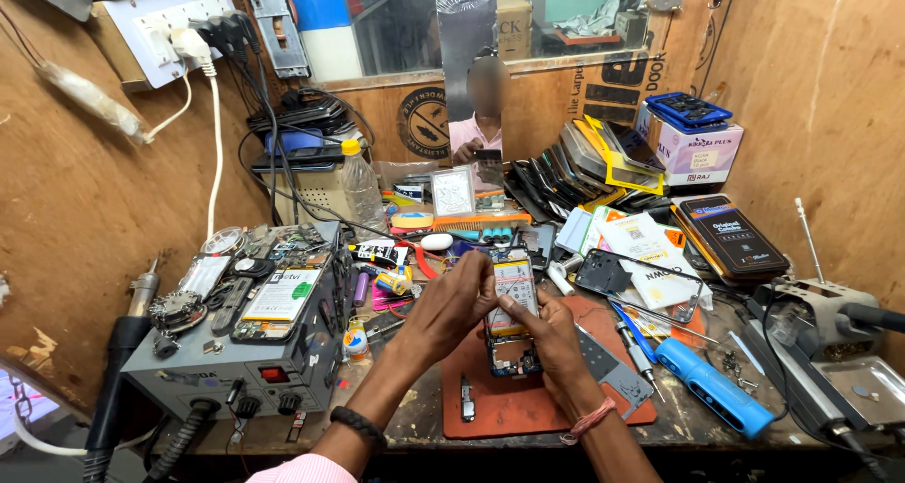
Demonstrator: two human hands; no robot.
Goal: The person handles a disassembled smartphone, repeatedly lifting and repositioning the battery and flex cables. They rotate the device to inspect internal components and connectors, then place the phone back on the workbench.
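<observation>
An opened phone [512, 315] is held upright over the orange mat [528, 403], gripped by both hands: the left hand [454, 304] is closed on its left edge, the right hand [551, 334] on its right. A blue tool [714, 387] lies nearby.

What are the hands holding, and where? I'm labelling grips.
An opened phone, back cover off. The left hand grips its left edge; the right hand holds its right edge.
</observation>
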